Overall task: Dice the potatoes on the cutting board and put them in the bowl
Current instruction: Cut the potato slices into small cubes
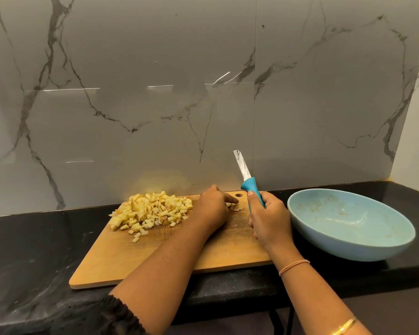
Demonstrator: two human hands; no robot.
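Mostly the diced potatoes [153,211] sit heaped on the far left part of the cutting board [155,259]. One small potato piece [237,208] lies near the board's hole, under the left hand's [212,209] fingertips; whether they pinch it I cannot tell. The right hand [269,221] grips the knife [252,187], blade upward. The blue bowl [348,247] stands just right of the board on the black worktop [34,238].

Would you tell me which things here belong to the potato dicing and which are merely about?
Job: board, diced potato, slice by the left hand, knife in the grip of the right hand, bowl.
Merely about: counter, wall, bangles.
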